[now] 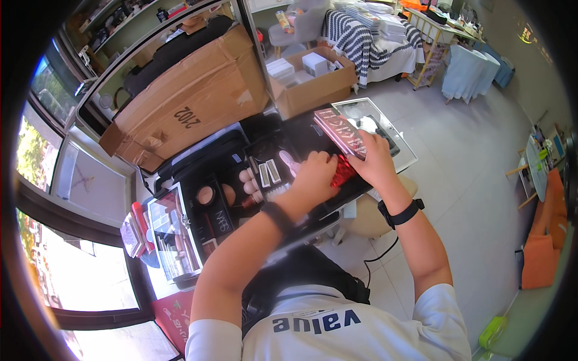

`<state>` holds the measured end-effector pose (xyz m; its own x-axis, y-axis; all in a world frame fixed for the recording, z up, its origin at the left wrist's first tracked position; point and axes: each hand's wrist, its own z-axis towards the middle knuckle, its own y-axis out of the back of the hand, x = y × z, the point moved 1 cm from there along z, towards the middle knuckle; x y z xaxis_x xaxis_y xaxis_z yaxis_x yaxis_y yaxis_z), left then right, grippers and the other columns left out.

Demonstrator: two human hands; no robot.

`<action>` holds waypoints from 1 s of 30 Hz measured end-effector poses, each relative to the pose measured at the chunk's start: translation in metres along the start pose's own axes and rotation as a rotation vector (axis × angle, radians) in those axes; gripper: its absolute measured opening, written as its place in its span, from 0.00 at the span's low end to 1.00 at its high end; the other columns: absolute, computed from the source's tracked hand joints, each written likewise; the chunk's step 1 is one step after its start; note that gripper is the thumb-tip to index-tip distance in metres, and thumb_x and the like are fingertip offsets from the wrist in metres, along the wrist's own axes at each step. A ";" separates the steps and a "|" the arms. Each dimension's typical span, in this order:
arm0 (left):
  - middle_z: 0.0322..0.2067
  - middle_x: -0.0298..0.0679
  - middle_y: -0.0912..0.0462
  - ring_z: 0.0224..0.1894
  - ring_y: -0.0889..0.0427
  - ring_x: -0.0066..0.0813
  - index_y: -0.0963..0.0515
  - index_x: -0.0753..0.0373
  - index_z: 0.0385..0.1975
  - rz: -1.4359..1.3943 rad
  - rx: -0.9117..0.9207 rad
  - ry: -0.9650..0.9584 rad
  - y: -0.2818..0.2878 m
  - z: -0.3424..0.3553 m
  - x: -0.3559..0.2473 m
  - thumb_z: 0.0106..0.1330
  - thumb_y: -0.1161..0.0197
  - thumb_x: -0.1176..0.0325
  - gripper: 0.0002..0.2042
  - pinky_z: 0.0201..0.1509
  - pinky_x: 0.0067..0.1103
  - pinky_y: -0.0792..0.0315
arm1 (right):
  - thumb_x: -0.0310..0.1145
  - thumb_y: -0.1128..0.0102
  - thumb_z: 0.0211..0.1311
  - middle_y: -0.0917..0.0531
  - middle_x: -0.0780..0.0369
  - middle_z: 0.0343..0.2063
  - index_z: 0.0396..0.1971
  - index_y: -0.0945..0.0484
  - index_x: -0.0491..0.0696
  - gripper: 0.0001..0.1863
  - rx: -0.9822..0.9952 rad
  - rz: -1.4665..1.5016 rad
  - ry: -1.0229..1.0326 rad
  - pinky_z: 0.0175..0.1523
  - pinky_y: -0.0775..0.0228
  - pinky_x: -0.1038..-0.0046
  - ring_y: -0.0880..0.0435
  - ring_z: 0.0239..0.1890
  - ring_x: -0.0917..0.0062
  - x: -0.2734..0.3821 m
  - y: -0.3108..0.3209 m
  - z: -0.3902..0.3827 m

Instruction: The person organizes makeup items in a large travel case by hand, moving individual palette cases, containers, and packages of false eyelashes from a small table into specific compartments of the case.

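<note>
A flat pink palette (pixel 337 131) with large pale lettering is gripped at its near end by my right hand (pixel 377 160), thumb on top. Just left of it, my left hand (pixel 315 178) curls its fingers at a shiny red thing (pixel 344 172), whose kind I cannot make out. Both hands are above a black makeup case (pixel 241 225). In its compartments lie an open round powder compact (pixel 206 195), pale sponges (pixel 247 178), two small white-framed boxes (pixel 270 173) and a pink-handled item (pixel 289 162), partly behind my left hand.
Clear-windowed lids fold out at the case's left (pixel 174 237) and right (pixel 406 141). A big cardboard box (pixel 198 102) stands upright behind it, next to an open carton (pixel 319 90) of white boxes. A beige stool seat (pixel 367 222) and a black cable (pixel 380 256) are below on the right.
</note>
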<state>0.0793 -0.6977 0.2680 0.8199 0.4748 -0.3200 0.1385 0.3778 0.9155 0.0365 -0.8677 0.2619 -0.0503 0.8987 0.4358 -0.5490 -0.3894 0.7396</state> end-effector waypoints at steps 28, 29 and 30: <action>0.58 0.60 0.37 0.63 0.38 0.53 0.39 0.69 0.59 0.493 0.053 0.314 -0.026 0.036 0.053 0.59 0.41 0.55 0.32 0.63 0.44 0.43 | 0.34 0.41 0.50 0.25 0.51 0.35 0.45 0.27 0.45 0.20 -0.085 0.112 -0.010 0.47 0.37 0.59 0.30 0.40 0.55 0.007 0.028 -0.001; 0.56 0.62 0.35 0.61 0.36 0.55 0.38 0.70 0.58 0.596 0.013 0.251 -0.032 0.035 0.055 0.60 0.41 0.58 0.30 0.62 0.45 0.42 | 0.33 0.42 0.51 0.24 0.52 0.34 0.42 0.25 0.46 0.17 -0.086 0.117 -0.023 0.47 0.36 0.60 0.29 0.39 0.56 0.007 0.029 0.000; 0.56 0.62 0.35 0.61 0.36 0.55 0.38 0.70 0.58 0.597 0.014 0.249 -0.029 0.037 0.051 0.60 0.41 0.58 0.30 0.62 0.45 0.42 | 0.33 0.42 0.51 0.24 0.52 0.34 0.42 0.25 0.46 0.17 -0.087 0.117 -0.025 0.47 0.36 0.60 0.29 0.39 0.56 0.004 0.030 0.000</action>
<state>0.1373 -0.7136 0.2344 0.6050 0.7707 0.1998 -0.2929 -0.0179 0.9560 0.0200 -0.8759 0.2864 -0.0977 0.8423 0.5301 -0.6111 -0.4712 0.6361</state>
